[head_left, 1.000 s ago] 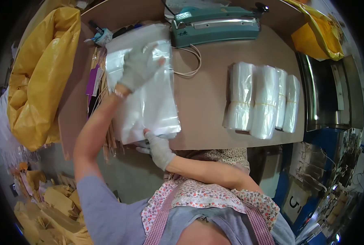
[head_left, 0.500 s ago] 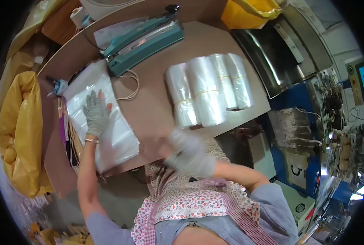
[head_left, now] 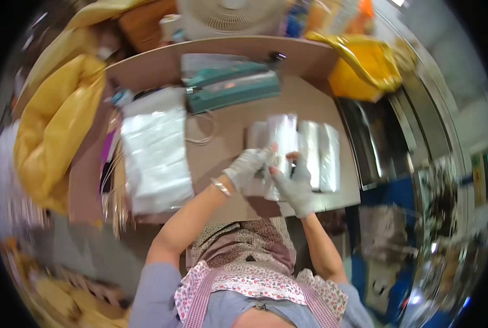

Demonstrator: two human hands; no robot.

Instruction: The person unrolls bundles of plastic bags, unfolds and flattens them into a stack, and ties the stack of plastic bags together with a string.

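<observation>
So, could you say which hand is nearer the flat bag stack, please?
Left: the left hand sits right of the flat stack, apart; the right hand is farther right.

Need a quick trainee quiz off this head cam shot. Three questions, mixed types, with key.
1. Multiple choice: the left hand and right hand are both at which spot?
a) the fan
b) the clear plastic rolls
c) the yellow bag

2. True or false: as pictured, the flat stack of clear plastic lies to the left of the rolls.

3. Fill in the blank: the bracelet is on the ____ wrist.

Key: 1 b; 2 true; 3 left.
</observation>
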